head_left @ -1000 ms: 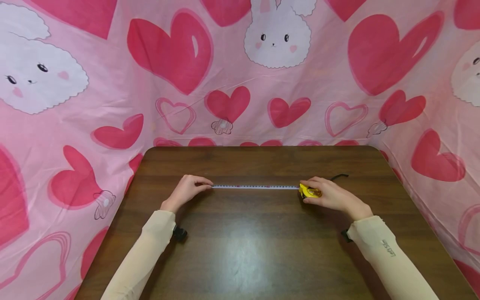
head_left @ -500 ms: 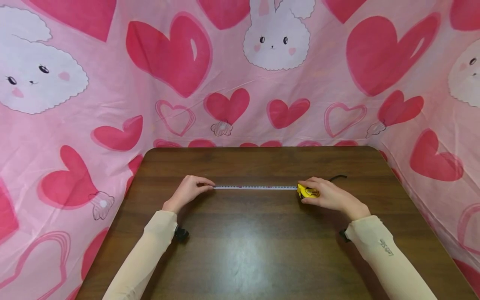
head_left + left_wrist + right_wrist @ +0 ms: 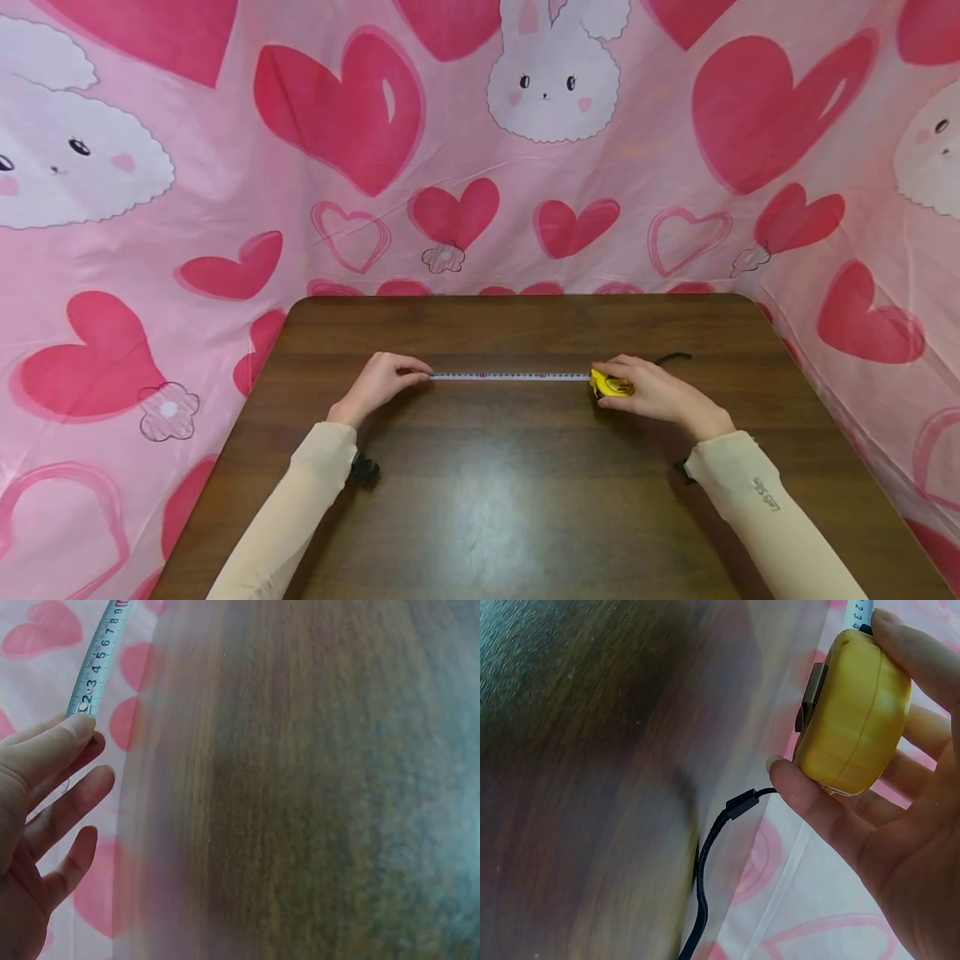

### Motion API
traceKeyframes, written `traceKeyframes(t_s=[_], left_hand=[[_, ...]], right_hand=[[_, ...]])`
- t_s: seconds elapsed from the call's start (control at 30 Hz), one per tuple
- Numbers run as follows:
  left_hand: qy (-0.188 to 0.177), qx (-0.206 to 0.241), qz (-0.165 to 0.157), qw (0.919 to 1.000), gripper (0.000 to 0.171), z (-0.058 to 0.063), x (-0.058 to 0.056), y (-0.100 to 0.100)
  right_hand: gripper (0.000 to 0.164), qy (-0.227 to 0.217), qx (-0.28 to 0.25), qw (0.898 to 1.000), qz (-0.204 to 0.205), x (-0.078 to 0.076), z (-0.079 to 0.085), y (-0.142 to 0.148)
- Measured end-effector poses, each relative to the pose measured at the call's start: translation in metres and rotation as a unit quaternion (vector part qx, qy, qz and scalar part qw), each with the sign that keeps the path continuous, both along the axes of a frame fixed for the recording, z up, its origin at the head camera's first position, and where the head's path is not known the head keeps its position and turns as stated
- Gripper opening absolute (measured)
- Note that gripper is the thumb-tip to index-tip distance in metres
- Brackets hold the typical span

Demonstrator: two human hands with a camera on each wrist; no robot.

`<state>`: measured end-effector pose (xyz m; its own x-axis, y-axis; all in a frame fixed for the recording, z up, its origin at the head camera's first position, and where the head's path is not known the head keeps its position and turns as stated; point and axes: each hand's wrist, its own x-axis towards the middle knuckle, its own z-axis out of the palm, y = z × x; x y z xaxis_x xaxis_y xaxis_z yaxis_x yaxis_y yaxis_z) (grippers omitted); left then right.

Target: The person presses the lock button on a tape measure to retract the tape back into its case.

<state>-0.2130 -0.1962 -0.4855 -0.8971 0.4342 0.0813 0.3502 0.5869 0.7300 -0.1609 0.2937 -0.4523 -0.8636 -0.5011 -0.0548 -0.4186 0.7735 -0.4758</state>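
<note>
A yellow tape measure [image 3: 613,384] is in my right hand [image 3: 656,390], held between the thumb and fingers at the right of the table. Its white blade [image 3: 510,377] runs straight and roughly level across to my left hand [image 3: 377,386]. There the thumb and index finger pinch the blade's end; in the left wrist view the numbers on the blade [image 3: 98,664] show just past the thumb, while the other fingers spread loosely. The right wrist view shows the yellow case [image 3: 859,712] from its side, with a metal clip [image 3: 811,696] and a black wrist strap [image 3: 703,877] hanging from it.
A dark brown wooden table [image 3: 480,508] lies under both hands. Pink cloth [image 3: 525,167] printed with hearts and rabbits hangs behind it and along both sides. Small black devices [image 3: 364,469] sit at the wrists.
The hands have come slightly closer together: the tape measure case has shifted a little left, the left hand slightly right. The stretch of blade between them is a bit shorter.
</note>
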Motion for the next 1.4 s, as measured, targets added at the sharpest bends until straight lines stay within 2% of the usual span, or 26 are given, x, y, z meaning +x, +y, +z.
traceKeyframes(t_s=[0.5,0.73,1.03,1.4], left_hand=[[0.003,0.001,0.003,1.0000,0.015,-0.001,0.000,0.007],[0.004,0.002,0.001,1.0000,0.015,-0.004,0.000,0.005],[0.008,0.000,-0.001,1.0000,0.015,-0.005,-0.001,0.008],[0.013,-0.001,-0.008,0.9999,0.015,-0.007,-0.001,0.008]], right_hand=[[0.074,-0.012,0.009,1.000,-0.008,-0.003,0.000,-0.008],[0.073,-0.018,0.008,1.000,-0.012,-0.005,-0.003,-0.011],[0.070,0.007,0.005,1.000,0.007,-0.008,-0.005,-0.016],[0.067,0.011,0.002,1.000,0.012,-0.007,-0.005,-0.023]])
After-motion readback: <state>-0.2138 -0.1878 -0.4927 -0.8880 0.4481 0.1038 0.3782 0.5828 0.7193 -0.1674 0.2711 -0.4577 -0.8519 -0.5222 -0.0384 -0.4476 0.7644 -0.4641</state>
